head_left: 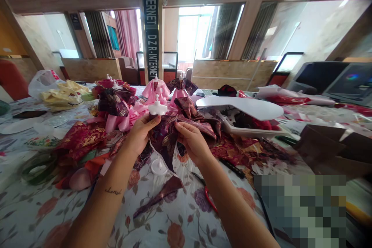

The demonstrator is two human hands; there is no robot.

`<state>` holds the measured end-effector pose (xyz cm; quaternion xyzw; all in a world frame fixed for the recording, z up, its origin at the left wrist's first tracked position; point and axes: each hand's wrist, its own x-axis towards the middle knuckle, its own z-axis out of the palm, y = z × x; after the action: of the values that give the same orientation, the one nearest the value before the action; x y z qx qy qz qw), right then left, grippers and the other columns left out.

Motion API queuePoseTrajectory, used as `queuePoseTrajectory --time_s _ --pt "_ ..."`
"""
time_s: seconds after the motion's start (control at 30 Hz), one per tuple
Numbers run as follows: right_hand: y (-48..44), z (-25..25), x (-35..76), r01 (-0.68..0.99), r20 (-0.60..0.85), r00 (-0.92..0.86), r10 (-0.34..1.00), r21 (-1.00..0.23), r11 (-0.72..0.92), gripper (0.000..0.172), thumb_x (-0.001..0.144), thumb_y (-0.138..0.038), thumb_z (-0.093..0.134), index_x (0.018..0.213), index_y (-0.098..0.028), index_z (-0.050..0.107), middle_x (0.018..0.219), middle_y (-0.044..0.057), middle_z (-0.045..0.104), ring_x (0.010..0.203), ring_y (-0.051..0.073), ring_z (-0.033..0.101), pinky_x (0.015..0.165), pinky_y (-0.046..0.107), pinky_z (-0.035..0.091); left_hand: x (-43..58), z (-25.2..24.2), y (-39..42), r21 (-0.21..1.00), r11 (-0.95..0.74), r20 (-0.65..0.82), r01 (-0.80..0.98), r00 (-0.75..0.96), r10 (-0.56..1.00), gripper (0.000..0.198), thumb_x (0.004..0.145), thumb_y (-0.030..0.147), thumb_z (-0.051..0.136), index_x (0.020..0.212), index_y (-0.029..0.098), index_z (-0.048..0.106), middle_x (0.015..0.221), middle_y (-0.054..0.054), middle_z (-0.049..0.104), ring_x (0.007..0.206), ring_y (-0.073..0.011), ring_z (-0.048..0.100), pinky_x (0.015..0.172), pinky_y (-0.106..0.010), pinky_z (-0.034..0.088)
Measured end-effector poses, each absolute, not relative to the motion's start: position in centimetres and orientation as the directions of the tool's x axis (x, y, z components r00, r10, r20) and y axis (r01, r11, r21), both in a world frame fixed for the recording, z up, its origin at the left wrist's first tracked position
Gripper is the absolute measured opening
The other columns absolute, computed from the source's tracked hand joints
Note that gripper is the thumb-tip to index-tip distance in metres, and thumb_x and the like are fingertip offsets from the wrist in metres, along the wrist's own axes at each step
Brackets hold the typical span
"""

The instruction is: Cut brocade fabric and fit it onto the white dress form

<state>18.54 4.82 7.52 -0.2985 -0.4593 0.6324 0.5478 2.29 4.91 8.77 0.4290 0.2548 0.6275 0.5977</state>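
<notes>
- Left hand (142,133) is shut tight around a white doll dress stand (157,108), just under the stand's small top, and it holds some cloth too.
- Right hand (190,141) is just beside it, and its fingers (182,127) grip a purple and gold doll dress (165,139).
- Dress hangs down from both hands, so its long side goes up and down, and its pointed end drops below them.
- Stand is upright, with its long side going up and down and its top poking up above the left hand.
- Round white foot (158,167) of the stand shows below the hands, but I cannot tell if it touches the tabletop (31,209), which has a flower cloth on it.
- Left hand is nearer the stand, and the right hand is on the dress to its right.
- Pink doll dress (155,91) stands past the hands, and a dark red doll dress (112,102) is past the left hand.
- Red and gold cloth (80,139) lies left of the left hand.
- White curved board (241,106) sits past the right hand.
- Scissors with red handles (208,197) lie near the right arm.
</notes>
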Motion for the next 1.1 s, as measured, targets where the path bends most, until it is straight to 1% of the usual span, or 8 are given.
queuePoseTrajectory --time_s 0.2,0.3,0.37,0.43,0.5,0.57,0.77,1.1 --pt "4.8 7.6 18.7 -0.392 0.203 -0.107 0.973 -0.908 0.146 0.024 0.063 -0.035 0.078 0.073 -0.017 0.066 0.068 -0.002 0.061 0.060 0.011 0.053 0.061 0.025 0.044 2.2 8.4 4.9 0.825 -0.177 0.257 -0.537 0.076 0.963 0.028 0.068 0.026 0.080 0.091 0.015 0.070 0.081 -0.002 0.073 0.071 -0.0144 0.068 0.068 -0.024 0.052" --pt "4.6 7.4 18.2 -0.343 0.316 0.102 0.943 -0.879 0.332 0.027 0.067 -0.032 0.076 0.086 -0.021 0.060 0.072 -0.004 0.061 0.063 0.011 0.054 0.063 0.025 0.043 2.4 8.4 4.8 0.818 -0.193 0.263 -0.542 0.054 0.963 0.028 0.067 0.026 0.080 0.090 0.014 0.070 0.081 -0.003 0.073 0.073 -0.0144 0.068 0.071 -0.024 0.052" --pt "4.2 7.3 17.7 -0.171 0.449 0.268 0.852 -0.848 0.501 0.023 0.072 -0.030 0.072 0.086 -0.022 0.056 0.075 -0.003 0.061 0.066 0.012 0.055 0.063 0.027 0.044 2.5 8.4 4.8 0.817 -0.196 0.258 -0.542 0.039 0.965 0.030 0.066 0.027 0.080 0.091 0.014 0.070 0.081 -0.003 0.073 0.074 -0.0150 0.068 0.073 -0.025 0.051" --pt "3.7 7.2 17.2 0.091 0.615 0.322 0.720 -0.777 0.623 0.012 0.078 -0.028 0.067 0.082 -0.022 0.057 0.081 0.001 0.062 0.074 0.016 0.057 0.069 0.030 0.046 2.6 8.4 4.8 0.818 -0.211 0.262 -0.536 0.020 0.965 0.033 0.065 0.027 0.081 0.094 0.015 0.069 0.084 -0.003 0.073 0.077 -0.0161 0.068 0.075 -0.026 0.051" --pt "3.1 7.1 16.8 0.288 0.745 0.254 0.617 -0.667 0.687 0.004 0.082 -0.025 0.062 0.082 -0.022 0.061 0.089 0.005 0.064 0.086 0.020 0.059 0.080 0.036 0.047 2.7 8.4 4.7 0.817 -0.247 0.289 -0.521 0.000 0.957 0.036 0.064 0.026 0.081 0.096 0.016 0.069 0.089 -0.003 0.073 0.082 -0.0167 0.067 0.077 -0.026 0.051" --pt "2.7 6.9 16.4 0.379 0.807 0.167 0.567 -0.583 0.718 0.009 0.083 -0.023 0.061 0.091 -0.022 0.065 0.099 0.008 0.067 0.098 0.023 0.059 0.090 0.041 0.045 2.6 8.3 4.6 0.819 -0.279 0.324 -0.501 0.003 0.946 0.036 0.064 0.024 0.081 0.097 0.016 0.069 0.092 -0.003 0.072 0.084 -0.0164 0.067 0.078 -0.025 0.050" --pt "2.3 5.4 15.3 0.390 0.785 0.035 0.619 -0.581 0.715 0.033 0.086 -0.027 0.060 0.118 -0.022 0.061 0.121 0.011 0.064 0.112 0.025 0.057 0.098 0.041 0.044 2.2 8.1 3.8 0.824 -0.290 0.346 -0.487 0.026 0.938 0.038 0.058 0.022 0.084 0.093 0.017 0.070 0.090 -0.003 0.073 0.086 -0.0175 0.066 0.082 -0.027 0.048" --pt "2.0 5.2 14.9 0.203 0.668 0.062 0.741 -0.736 0.646 0.040 0.083 -0.033 0.064 0.121 -0.022 0.059 0.120 0.010 0.065 0.110 0.026 0.059 0.097 0.042 0.044 2.2 7.9 3.3 0.835 -0.242 0.363 -0.495 0.164 0.917 0.033 0.071 0.025 0.076 0.102 0.017 0.068 0.097 -0.007 0.072 0.092 -0.0204 0.066 0.084 -0.029 0.049"
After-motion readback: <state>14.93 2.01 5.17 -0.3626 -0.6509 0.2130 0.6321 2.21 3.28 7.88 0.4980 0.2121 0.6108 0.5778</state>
